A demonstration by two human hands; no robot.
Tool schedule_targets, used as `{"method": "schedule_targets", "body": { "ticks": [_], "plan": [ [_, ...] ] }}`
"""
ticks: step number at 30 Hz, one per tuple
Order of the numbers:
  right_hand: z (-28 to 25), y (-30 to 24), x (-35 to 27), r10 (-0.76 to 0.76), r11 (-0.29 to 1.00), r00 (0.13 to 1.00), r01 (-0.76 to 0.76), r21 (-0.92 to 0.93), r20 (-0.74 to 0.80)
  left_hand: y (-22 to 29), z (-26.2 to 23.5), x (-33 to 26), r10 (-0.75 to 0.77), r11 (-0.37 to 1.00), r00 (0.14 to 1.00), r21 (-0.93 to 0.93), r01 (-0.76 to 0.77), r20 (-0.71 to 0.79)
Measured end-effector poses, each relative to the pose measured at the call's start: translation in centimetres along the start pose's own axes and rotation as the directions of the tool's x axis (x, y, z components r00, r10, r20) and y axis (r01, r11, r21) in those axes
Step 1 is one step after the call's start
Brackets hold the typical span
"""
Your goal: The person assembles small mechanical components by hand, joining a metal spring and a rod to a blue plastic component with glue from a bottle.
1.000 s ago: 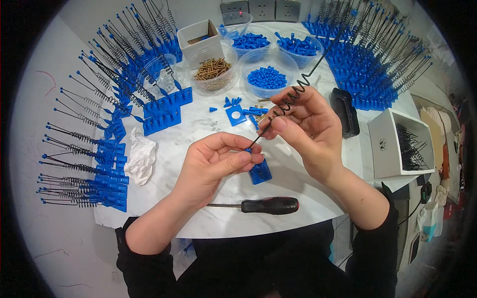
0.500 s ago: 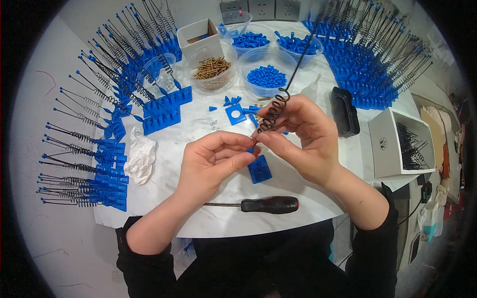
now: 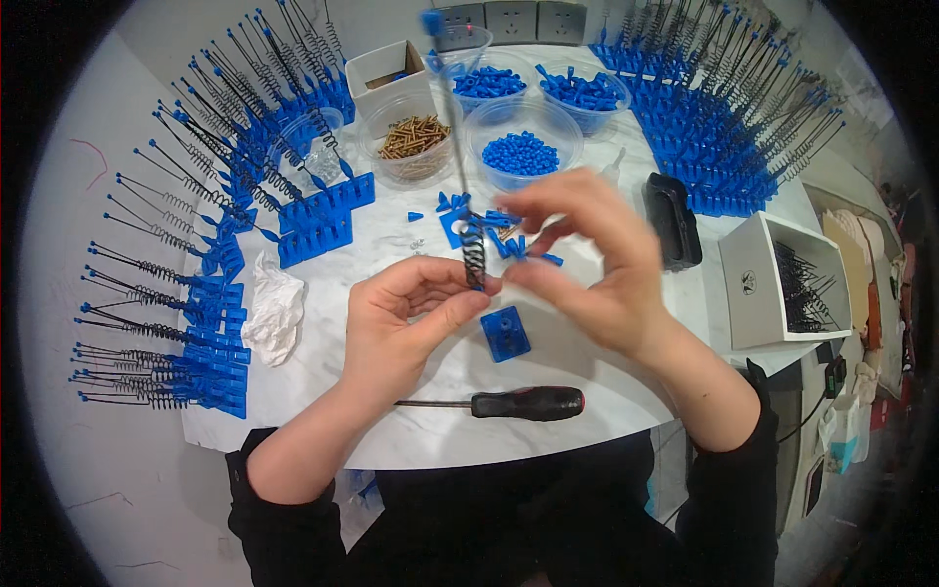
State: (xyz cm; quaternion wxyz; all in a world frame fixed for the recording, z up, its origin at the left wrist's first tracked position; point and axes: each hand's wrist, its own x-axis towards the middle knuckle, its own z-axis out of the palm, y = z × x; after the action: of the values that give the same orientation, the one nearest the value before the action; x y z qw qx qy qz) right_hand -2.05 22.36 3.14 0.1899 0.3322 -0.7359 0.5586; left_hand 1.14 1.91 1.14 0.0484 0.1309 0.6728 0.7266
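From above, both hands meet over the white table [image 3: 587, 411]. The left hand [image 3: 406, 328] pinches the bottom of an upright black spring rod [image 3: 472, 256], fingers closed on it; the right hand [image 3: 592, 259] curls loosely beside it, touching near the coil. It looks light, thin and springy, best held low at the coil. A blue square base [image 3: 506, 334] lies just below.
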Motion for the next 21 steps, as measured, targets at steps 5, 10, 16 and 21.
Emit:
{"method": "schedule_targets", "body": {
  "ticks": [5,10,16,21],
  "plan": [
    [-3.6,1.3,1.3,-0.031,0.999,0.871,0.02,-0.028,-0.491,-0.4,-0.3,0.2,0.026,0.995,0.996,-0.099,-0.034,-0.083],
    [-5.7,2.9,1.2,0.076,0.921,0.913,-0.219,-0.323,-0.401,-0.6,-0.7,0.5,0.029,0.986,0.98,-0.157,-0.06,-0.195],
    [-5.7,4.9,-1.5,0.295,0.673,0.945,-0.31,-0.672,-0.141,-0.6,-0.4,0.6,0.063,0.977,0.962,-0.18,-0.114,-0.267],
    [-4.9,4.6,-0.8,0.334,0.627,0.934,-0.323,-0.709,-0.129,-0.7,-0.5,0.4,0.056,0.984,0.955,-0.148,-0.103,-0.292]
  ]
}}
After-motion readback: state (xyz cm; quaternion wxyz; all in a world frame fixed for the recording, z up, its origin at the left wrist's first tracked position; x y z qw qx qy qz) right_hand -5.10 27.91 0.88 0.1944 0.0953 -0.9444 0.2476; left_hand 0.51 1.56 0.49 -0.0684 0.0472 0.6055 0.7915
